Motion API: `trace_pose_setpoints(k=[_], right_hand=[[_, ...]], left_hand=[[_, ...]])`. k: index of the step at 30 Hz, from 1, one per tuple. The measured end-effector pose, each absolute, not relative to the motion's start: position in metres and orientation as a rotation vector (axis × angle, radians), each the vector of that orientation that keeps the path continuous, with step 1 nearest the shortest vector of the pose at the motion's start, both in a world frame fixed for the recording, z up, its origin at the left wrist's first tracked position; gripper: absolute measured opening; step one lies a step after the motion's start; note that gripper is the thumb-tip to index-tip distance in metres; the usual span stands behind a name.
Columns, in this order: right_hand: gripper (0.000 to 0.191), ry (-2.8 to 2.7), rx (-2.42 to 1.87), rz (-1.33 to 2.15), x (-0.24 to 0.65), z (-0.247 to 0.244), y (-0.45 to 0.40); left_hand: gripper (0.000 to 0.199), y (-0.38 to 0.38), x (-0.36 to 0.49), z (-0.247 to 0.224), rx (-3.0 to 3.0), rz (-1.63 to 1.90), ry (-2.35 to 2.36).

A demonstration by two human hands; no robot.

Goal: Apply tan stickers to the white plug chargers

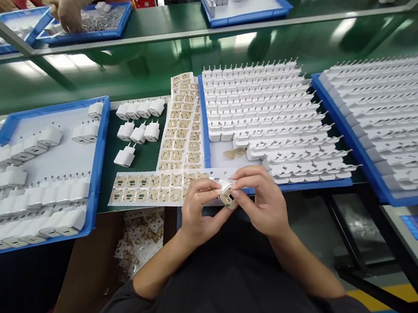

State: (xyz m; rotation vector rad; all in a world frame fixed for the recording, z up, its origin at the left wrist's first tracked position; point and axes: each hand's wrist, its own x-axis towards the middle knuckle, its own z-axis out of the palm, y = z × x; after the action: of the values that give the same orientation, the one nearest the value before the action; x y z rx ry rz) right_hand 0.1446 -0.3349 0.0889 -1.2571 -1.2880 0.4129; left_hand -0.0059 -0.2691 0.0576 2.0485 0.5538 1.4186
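Observation:
Between my two hands, over the table's front edge, is a white plug charger (227, 195) with its port face turned up toward me. A tan sticker lies on that face around the dark port slots. My left hand (201, 211) grips the charger's left side, thumb below and fingers above. On the other side, my right hand (261, 198) pinches it with thumb and fingertips at the face's edge. Just beyond my hands lies a sheet of tan stickers (151, 187), with longer sticker sheets (178, 124) stretching behind it.
Loose chargers (138, 133) stand left of the sheets. A blue tray (97, 186) of chargers is at far left. Rows of chargers fill a blue tray (203, 120) and another tray (379, 188) on the right. A box (89, 279) of scraps sits below. Co-workers' hands (69, 12) show across the bench.

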Motion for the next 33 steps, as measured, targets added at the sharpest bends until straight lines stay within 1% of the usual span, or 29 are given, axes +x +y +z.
trace_pose_setpoints(k=[2,3,6,8,11,13,15,18,22,26,31,33], right_hand=[[0.020,-1.427,-1.199,0.291,0.148,0.090,-0.339],[0.020,-1.490,-1.127,0.303,0.150,0.090,-0.342],[0.019,-1.517,-0.958,0.490,0.152,0.087,-0.348],[0.022,-1.396,-1.084,0.506,0.154,0.085,-0.347],[0.021,-1.301,-1.404,0.289,0.158,0.083,-0.332],[0.019,-1.357,-1.517,0.088,0.161,0.080,-0.316],[0.022,-1.443,-1.622,-0.083,0.163,0.075,-0.301],[0.029,-1.561,-1.803,-0.200,0.162,0.068,-0.288],[0.026,-1.619,-1.765,-0.191,0.159,0.062,-0.291],[0.022,-1.634,-1.681,-0.116,0.163,0.057,-0.296],[0.019,-1.694,-1.635,-0.070,0.169,0.050,-0.297],[0.020,-1.764,-1.644,-0.025,0.169,0.048,-0.298]], left_hand=[[0.041,-0.267,-0.008,0.055,1.971,1.363,0.595],[0.041,-0.266,-0.010,0.054,1.909,1.337,0.618],[0.042,-0.261,-0.013,0.054,1.741,1.290,0.673],[0.042,-0.258,-0.016,0.056,1.708,1.277,0.702],[0.041,-0.256,-0.019,0.057,1.713,1.269,0.725],[0.042,-0.255,-0.021,0.056,1.707,1.278,0.739],[0.044,-0.255,-0.024,0.055,1.710,1.283,0.757],[0.047,-0.253,-0.029,0.054,1.754,1.276,0.805],[0.044,-0.240,-0.041,0.056,1.905,1.288,0.900],[0.036,-0.204,-0.061,0.052,2.034,1.294,1.234],[0.032,-0.149,-0.095,0.040,1.911,1.266,1.559],[0.030,-0.136,-0.105,0.036,1.910,1.183,1.657]])
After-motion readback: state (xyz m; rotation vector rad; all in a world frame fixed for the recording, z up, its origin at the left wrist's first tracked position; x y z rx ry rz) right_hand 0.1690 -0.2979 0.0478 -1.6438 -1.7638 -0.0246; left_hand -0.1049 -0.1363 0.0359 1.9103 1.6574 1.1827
